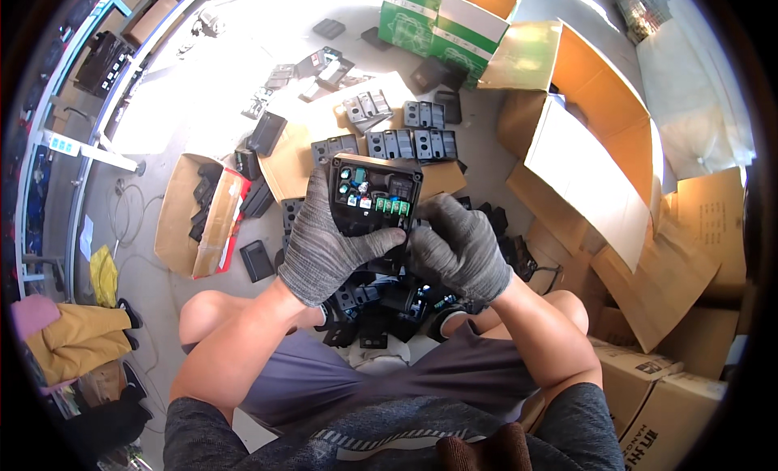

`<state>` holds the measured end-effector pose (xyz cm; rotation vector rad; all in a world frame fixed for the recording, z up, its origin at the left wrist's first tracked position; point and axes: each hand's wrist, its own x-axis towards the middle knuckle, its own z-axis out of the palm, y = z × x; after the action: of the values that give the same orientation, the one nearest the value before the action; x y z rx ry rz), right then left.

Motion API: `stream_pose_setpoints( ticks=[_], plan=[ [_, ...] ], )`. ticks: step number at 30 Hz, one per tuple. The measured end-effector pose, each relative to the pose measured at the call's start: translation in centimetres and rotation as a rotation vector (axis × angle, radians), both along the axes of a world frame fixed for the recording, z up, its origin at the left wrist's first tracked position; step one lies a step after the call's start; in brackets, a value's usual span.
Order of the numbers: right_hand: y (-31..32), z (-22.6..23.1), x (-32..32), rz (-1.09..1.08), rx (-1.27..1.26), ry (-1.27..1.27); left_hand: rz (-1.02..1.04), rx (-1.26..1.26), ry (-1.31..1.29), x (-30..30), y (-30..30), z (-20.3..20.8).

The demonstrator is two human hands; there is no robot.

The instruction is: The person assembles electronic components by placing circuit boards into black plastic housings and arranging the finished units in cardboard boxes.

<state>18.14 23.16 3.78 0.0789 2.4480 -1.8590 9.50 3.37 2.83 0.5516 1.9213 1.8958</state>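
My left hand [324,240], in a grey knitted glove, grips an open black plastic box with a circuit board inside [374,191]. Its thumb lies across the lower part of the box. Capacitors and a row of green terminals show on the board. Close against the box's right edge is my right hand [462,248], gloved alike, with its fingers curled; whatever they pinch is hidden. Beyond the box, several grey-black plastic housings [391,144] lie on a flattened cardboard sheet [284,163]. Between my legs is a pile of black housings and boards [393,297].
An open carton with black parts [174,228] stands at left, near a blue metal rack [77,159]. Green and white boxes [409,21] stand at the far side. Large open cartons [596,163] fill the right, with closed cartons [632,382] nearer. Loose black covers [257,261] lie on the floor.
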Motion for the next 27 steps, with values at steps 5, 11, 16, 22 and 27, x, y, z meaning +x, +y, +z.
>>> stream_pose_setpoints(
  ticks=[5, 11, 16, 22, 27],
  plan=[
    [1.4, -1.7, 0.1, 0.079, -0.047, -0.095, -0.009, 0.008, 0.052, 0.2, 0.4, -0.2],
    [0.7, -0.4, -0.3, 0.079, 0.341, 0.362, -0.024, 0.045, -0.072, 0.1, -0.2, -0.6],
    [0.1, -1.0, 0.2, 0.020, 0.395, 0.330, -0.052, -0.064, 0.006, 0.2, 0.2, -1.7],
    [-0.2, -0.1, 0.8, -0.045, -0.415, -0.329, -0.024, -0.163, 0.286, 0.1, -0.2, -0.7],
    [0.1, 1.0, -0.3, 0.136, 0.597, 0.346, -0.080, -0.078, -0.062, -0.2, -0.2, -0.6]
  ],
)
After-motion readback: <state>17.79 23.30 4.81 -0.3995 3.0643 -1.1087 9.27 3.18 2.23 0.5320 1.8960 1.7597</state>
